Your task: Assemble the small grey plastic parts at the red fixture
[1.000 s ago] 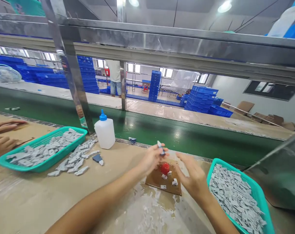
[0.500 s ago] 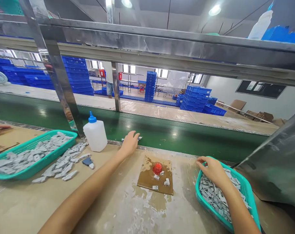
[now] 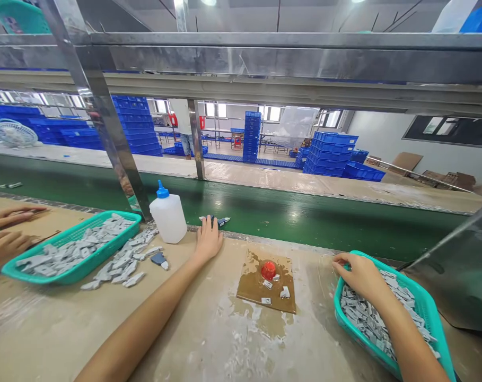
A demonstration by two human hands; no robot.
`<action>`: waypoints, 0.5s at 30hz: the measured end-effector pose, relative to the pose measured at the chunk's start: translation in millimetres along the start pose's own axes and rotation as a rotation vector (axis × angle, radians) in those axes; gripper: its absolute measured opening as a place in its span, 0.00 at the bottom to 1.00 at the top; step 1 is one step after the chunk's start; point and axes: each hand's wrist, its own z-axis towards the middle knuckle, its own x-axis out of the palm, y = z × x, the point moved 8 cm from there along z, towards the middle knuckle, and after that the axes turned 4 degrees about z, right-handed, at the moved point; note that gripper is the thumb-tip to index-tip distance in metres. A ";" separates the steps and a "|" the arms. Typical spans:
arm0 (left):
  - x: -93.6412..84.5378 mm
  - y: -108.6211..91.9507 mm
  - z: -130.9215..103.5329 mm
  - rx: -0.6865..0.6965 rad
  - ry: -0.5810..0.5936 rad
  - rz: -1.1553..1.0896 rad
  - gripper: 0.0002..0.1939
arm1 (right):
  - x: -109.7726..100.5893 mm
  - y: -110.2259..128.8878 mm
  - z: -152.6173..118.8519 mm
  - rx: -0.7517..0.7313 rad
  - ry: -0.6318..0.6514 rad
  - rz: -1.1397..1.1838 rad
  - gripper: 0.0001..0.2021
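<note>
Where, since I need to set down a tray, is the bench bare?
The bench is bare between the loose grey pieces and left forearm, and, though smudged, between the brown mat and right basket. Crowded: the right basket, under the right hand; around the bottle and left basket.

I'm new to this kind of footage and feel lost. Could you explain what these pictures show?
There is no machine here: you see a person's bare hands, filmed by a head-worn camera looking forward and down. The left hand reaches to dark-and-white pieces on a green surface. The right hand is at the right-hand teal basket of small grey pieces. Whether either holds anything is unclear. Between them, a brown square carries a red object and small pale pieces. Further left are a white bottle, loose grey parts and another basket. The hands at far left are someone else's.
</note>
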 end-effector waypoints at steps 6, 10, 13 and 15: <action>-1.5 -31.7 -15.2 0.314 0.028 -0.195 0.24 | -3.6 -16.5 -0.2 0.107 -0.102 -0.211 0.13; 4.1 -42.9 -20.3 0.371 0.141 -0.219 0.21 | 2.0 -32.5 0.0 0.151 -0.120 -0.253 0.14; 2.2 -42.9 -21.1 0.370 0.135 -0.234 0.20 | 5.1 -36.1 0.7 0.142 -0.125 -0.277 0.12; 1.2 -42.2 -21.4 0.368 0.141 -0.240 0.21 | 6.3 -33.2 0.9 0.117 -0.114 -0.302 0.12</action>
